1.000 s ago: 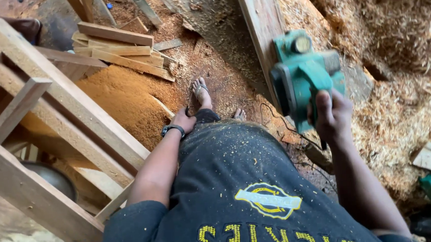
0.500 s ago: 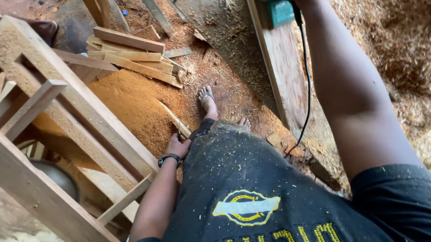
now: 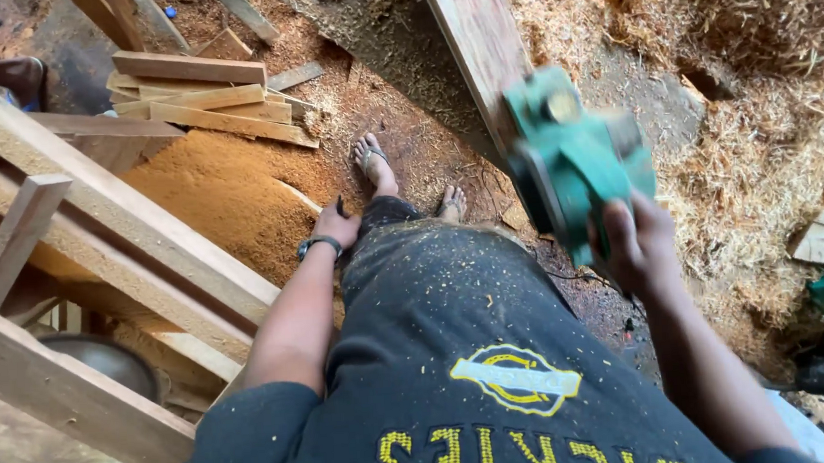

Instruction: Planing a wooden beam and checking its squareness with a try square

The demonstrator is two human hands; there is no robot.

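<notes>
While my right hand [image 3: 640, 246] wraps its fingers [image 3: 622, 233] tight around the handle of the green electric planer [image 3: 574, 160], the tool sits low on the long plank [image 3: 477, 42], which runs away ahead of my knuckles; that grip lets me steer it along the board. My left hand [image 3: 335, 225] hangs by my thigh, fingers loosely curled on nothing, out of the tool's way. Beyond those fingertips lies a heap of orange sawdust [image 3: 209, 191], then stacked offcuts [image 3: 199, 97]. Pale shavings [image 3: 756, 96] spread past the planer.
</notes>
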